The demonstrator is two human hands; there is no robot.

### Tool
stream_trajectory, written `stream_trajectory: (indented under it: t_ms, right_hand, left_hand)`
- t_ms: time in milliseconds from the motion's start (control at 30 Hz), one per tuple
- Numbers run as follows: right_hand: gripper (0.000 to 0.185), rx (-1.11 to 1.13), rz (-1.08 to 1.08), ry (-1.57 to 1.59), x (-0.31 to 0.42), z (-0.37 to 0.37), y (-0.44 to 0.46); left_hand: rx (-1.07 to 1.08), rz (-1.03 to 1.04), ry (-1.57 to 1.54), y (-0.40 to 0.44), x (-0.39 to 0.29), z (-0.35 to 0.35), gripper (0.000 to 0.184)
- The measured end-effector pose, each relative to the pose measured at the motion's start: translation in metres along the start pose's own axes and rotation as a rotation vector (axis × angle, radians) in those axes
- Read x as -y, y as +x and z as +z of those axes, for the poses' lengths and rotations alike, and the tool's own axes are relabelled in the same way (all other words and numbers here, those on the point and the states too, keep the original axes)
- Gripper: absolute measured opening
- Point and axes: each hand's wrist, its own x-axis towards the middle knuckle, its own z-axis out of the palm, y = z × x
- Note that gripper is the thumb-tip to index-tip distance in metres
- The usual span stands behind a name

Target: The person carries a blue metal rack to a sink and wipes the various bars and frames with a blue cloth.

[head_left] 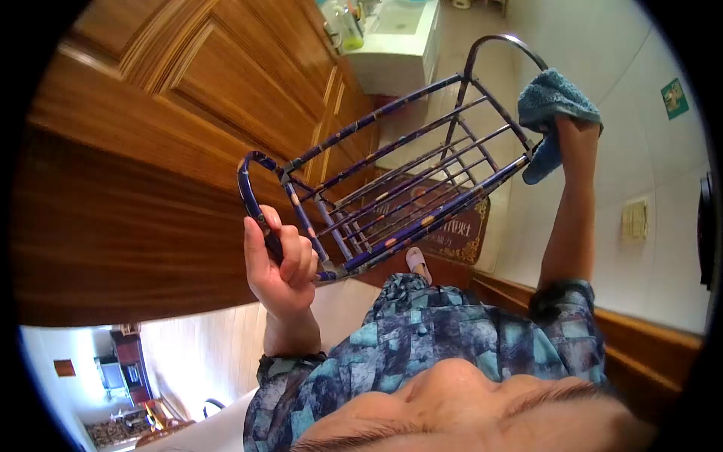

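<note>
A tubular metal rack (pixel 422 224), purple with a patterned, worn finish, is held up tilted in front of me. It has parallel bars and a curved loop handle at each end. My left hand (pixel 285 264) is wrapped round the left loop. At the far right end, my right hand (pixel 576 124) is mostly covered by a blue cloth (pixel 553 98), which looks like a towel or cleaning mitt. The cloth touches the rack's right end beside its loop. The cloth hides my right fingers.
A wooden door (pixel 233 83) stands close on the left. Behind the rack are a white washbasin (pixel 399 19) with bottles and a dark patterned doormat (pixel 452 245). A tiled wall (pixel 625 173) with a switch plate (pixel 634 220) rises on the right. Another room shows at lower left.
</note>
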Motion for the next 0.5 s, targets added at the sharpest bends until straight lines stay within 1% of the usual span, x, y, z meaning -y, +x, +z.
stream_trajectory:
  t_ms: [100, 133, 200, 233, 267, 300, 367, 433, 467, 500]
  right_hand:
    - [0.018, -0.022, -0.012, -0.031, -0.001, -0.014, 0.003]
    - [0.020, -0.040, 0.050, -0.107, -0.005, -0.015, 0.007]
    - [0.019, -0.021, -0.008, -0.098, -0.019, -0.014, 0.021]
    - [0.019, -0.002, -0.040, -0.095, -0.023, -0.010, 0.031]
    - [0.019, 0.068, -0.080, -0.102, -0.025, -0.008, 0.035]
    - [0.022, 0.075, -0.040, -0.056, -0.009, -0.017, 0.025]
    - [0.029, 0.067, -0.035, -0.093, -0.044, -0.023, 0.054]
    - [0.028, 0.139, -0.106, 0.051, -0.011, 0.000, 0.043]
    - [0.028, 0.174, -0.144, 0.117, -0.002, 0.004, 0.037]
    - [0.026, 0.245, -0.126, 0.046, -0.029, -0.011, 0.061]
  left_hand:
    - [0.044, 0.007, -0.041, 0.000, -0.006, 0.001, 0.031]
    - [0.050, 0.012, -0.042, 0.006, -0.002, -0.001, 0.031]
    - [0.023, 0.041, -0.031, 0.007, 0.004, 0.000, 0.031]
    - [0.056, 0.062, -0.036, 0.009, 0.007, -0.004, 0.031]
    - [0.046, 0.068, -0.045, 0.010, 0.008, -0.006, 0.030]
    - [0.065, 0.089, -0.034, -0.009, -0.001, 0.005, 0.030]
    - [0.113, 0.128, -0.040, -0.006, 0.002, -0.002, 0.029]
    - [0.102, 0.136, -0.050, -0.005, 0.004, -0.005, 0.027]
    - [0.163, 0.136, -0.061, -0.003, 0.005, -0.010, 0.027]
    - [0.160, 0.145, -0.079, -0.002, 0.005, -0.011, 0.027]
